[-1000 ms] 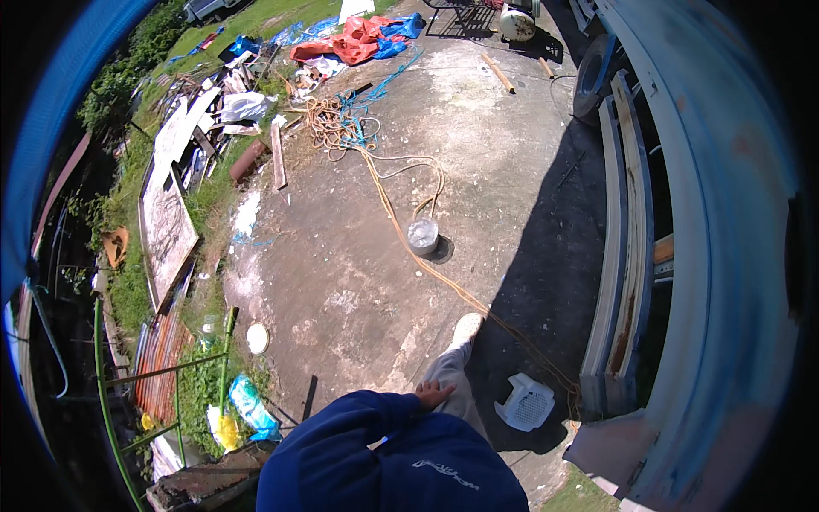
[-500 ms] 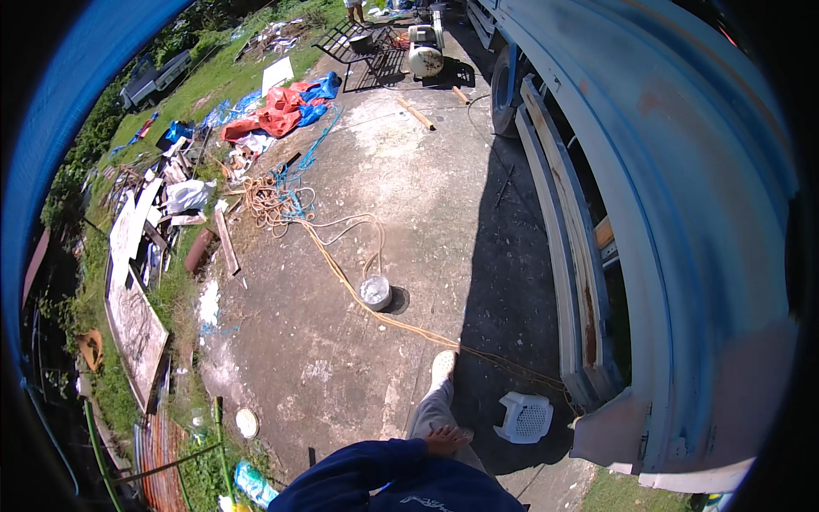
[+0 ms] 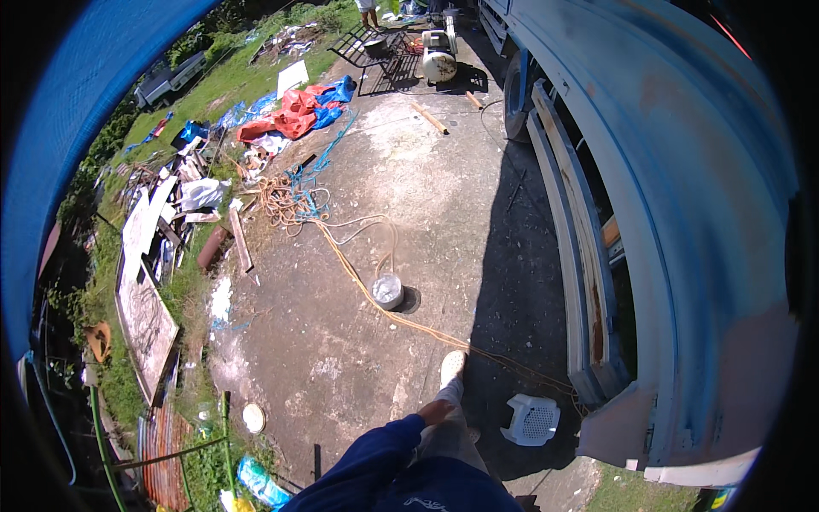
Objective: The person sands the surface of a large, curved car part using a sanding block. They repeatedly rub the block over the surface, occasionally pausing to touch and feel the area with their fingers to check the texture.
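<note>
My left hand (image 3: 436, 412) hangs in front of my leg, at the end of a dark blue sleeve (image 3: 375, 452). Its fingers look loosely stretched out, and I see nothing held in them. Below it, my grey trouser leg (image 3: 444, 439) ends in a white shoe (image 3: 453, 367) on the concrete. My right hand is outside the picture. Ahead stands a whitish bucket (image 3: 387, 291) with pale contents, and a tan hose (image 3: 350, 264) runs past it toward the truck side. To the right of my leg lies a white perforated plastic piece (image 3: 531, 419) in the shade.
A blue truck body (image 3: 682, 213) with wooden beams (image 3: 576, 247) lines the right. Tangled hoses (image 3: 286, 200), scrap boards (image 3: 147, 316) and red and blue tarps (image 3: 294, 115) lie left. Farther off are a compressor (image 3: 439, 64), a metal frame (image 3: 363, 47) and another person's legs (image 3: 368, 15).
My left hand has swung forward and slightly left, away from my body, and the forearm is more extended. The surroundings have shifted slightly to the right in view.
</note>
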### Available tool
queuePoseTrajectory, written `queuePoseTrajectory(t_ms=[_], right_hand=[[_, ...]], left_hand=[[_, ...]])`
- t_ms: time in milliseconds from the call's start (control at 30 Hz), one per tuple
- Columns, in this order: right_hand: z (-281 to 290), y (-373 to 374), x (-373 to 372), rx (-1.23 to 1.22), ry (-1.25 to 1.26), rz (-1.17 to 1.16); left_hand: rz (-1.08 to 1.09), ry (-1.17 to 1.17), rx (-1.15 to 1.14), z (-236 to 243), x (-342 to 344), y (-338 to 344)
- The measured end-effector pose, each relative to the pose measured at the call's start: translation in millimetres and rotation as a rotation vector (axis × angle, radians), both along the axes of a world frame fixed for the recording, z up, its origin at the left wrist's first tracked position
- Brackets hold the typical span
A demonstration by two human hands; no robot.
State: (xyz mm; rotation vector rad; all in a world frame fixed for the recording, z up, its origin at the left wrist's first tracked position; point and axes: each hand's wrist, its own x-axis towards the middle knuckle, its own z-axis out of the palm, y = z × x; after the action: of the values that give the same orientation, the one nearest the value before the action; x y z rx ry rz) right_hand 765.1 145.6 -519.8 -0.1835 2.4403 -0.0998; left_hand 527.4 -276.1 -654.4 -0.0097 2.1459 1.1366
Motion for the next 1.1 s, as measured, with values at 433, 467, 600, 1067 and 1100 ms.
queuePoseTrajectory(t_ms=[433, 467, 600, 1067, 1100], right_hand=[[-69.4, 65.1, 32.9, 0.018, 0.05, -0.13], [-59.4, 66.2, 34.1, -0.045, 0.096, -0.259], [-73.8, 40.7, 109.6, -0.361, 0.247, -0.749], [-69.7, -85.4, 313.5, -0.176, -0.034, -0.841], [-69.5, -84.3, 309.9, -0.203, 0.02, -0.938]], left_hand=[[0.372, -0.105, -0.357, -29.8, 74.1, -208.1], [0.706, -0.424, -0.099, -10.2, 76.4, -153.9], [0.249, -0.712, 0.136, -26.0, 134.9, -58.8], [-0.019, -0.312, -0.088, 37.9, 170.6, -117.0], [-0.013, -0.281, -0.162, 46.9, 190.6, -100.6]])
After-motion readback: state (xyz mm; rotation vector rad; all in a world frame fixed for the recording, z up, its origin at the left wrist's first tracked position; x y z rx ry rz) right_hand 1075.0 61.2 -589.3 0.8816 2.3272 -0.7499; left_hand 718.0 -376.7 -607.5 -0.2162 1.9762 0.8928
